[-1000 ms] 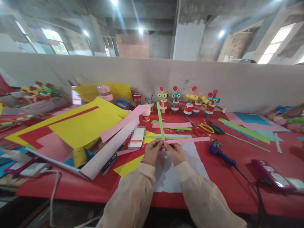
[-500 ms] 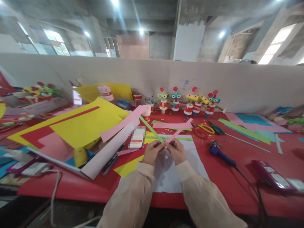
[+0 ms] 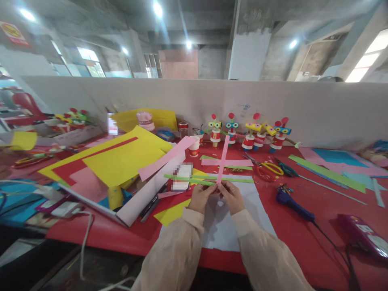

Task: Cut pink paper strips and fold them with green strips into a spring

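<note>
My left hand (image 3: 201,197) pinches the near end of a narrow green paper strip (image 3: 182,179), which runs out leftward almost level. Closed beside it, my right hand (image 3: 230,196) grips the lower end of a pink paper strip (image 3: 223,159) that points away from me, nearly upright in view. The two strips meet at my fingertips; exactly how they overlap is hidden by the fingers. Under my hands lies a white sheet (image 3: 254,218). Another green strip (image 3: 242,179) lies across its far edge.
Coloured paper (image 3: 115,161) and a rolled white sheet (image 3: 151,188) lie left. Paper-cup figures (image 3: 215,135) stand along the partition, near a white cup (image 3: 194,147). Right are yellow-handled scissors (image 3: 273,168), pliers (image 3: 286,169), a blue glue gun (image 3: 294,205) with cord and a purple device (image 3: 363,234).
The pink strip has swung from slanting up-right to nearly upright. The green strip has dropped from slanting up-left to almost level. My view has turned slightly left.
</note>
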Action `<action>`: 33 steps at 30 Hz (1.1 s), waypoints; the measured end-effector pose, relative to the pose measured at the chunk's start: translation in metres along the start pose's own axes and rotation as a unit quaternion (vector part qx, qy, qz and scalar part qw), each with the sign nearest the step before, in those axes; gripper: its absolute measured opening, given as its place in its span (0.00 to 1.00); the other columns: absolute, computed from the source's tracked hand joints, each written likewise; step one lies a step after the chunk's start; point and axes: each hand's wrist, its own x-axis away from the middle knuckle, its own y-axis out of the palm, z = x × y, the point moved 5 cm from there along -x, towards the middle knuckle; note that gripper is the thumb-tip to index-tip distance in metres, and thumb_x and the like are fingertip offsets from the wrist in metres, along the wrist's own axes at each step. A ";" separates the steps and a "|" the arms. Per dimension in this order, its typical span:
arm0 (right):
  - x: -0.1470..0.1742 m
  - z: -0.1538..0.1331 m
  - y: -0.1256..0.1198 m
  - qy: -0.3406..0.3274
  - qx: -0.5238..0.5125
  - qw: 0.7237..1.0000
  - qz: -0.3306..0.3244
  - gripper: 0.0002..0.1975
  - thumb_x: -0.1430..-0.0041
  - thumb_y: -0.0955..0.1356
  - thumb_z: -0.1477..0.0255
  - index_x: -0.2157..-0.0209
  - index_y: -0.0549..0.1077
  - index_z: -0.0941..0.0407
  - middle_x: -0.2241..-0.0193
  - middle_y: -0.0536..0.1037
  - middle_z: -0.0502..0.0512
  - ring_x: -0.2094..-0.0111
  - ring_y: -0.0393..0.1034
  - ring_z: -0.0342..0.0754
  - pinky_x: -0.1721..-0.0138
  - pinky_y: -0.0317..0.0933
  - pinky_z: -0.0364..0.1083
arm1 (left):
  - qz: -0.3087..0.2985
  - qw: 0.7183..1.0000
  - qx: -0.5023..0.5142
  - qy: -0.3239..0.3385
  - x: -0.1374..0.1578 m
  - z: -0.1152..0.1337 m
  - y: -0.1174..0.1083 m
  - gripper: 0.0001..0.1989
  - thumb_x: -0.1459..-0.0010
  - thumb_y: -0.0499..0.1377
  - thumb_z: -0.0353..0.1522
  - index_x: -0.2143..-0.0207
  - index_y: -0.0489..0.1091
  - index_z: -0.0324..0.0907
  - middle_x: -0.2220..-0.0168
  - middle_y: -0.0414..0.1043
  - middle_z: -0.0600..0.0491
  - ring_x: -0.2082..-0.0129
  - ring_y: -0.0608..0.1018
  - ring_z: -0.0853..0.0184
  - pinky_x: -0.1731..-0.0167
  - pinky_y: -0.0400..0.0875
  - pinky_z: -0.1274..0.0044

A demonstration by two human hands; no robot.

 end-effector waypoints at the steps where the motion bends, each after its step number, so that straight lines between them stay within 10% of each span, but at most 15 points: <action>1: 0.000 0.000 0.000 -0.006 0.018 1.000 -0.001 0.13 0.51 0.69 0.61 0.72 0.74 0.57 0.80 0.72 0.50 0.79 0.63 0.43 0.80 0.57 0.41 | 0.003 1.000 0.000 0.000 -0.001 -0.001 -0.001 0.12 0.64 0.68 0.35 0.77 0.74 0.36 0.80 0.71 0.52 0.78 0.72 0.68 0.74 0.67 0.76; 16: 0.004 -0.008 -0.005 -0.037 0.083 0.995 0.045 0.09 0.52 0.68 0.65 0.79 0.69 0.54 0.86 0.67 0.46 0.83 0.60 0.42 0.79 0.56 0.42 | 0.033 0.995 -0.093 0.034 -0.004 -0.005 -0.013 0.11 0.63 0.68 0.36 0.78 0.76 0.38 0.82 0.69 0.54 0.80 0.66 0.73 0.79 0.60 0.80; 24: 0.001 0.002 0.007 0.011 -0.033 0.999 -0.018 0.08 0.58 0.72 0.68 0.73 0.73 0.56 0.79 0.74 0.48 0.79 0.63 0.42 0.77 0.58 0.42 | 0.084 0.996 0.039 -0.006 -0.004 -0.008 -0.015 0.13 0.67 0.70 0.37 0.83 0.74 0.36 0.84 0.67 0.55 0.81 0.68 0.73 0.77 0.62 0.79; 33: 0.004 -0.001 0.001 -0.053 0.004 0.997 0.061 0.12 0.55 0.70 0.70 0.66 0.69 0.54 0.79 0.70 0.44 0.79 0.64 0.41 0.77 0.58 0.42 | 0.065 0.996 0.057 -0.015 -0.004 -0.009 -0.010 0.12 0.69 0.70 0.34 0.80 0.76 0.37 0.81 0.71 0.55 0.79 0.68 0.74 0.76 0.62 0.80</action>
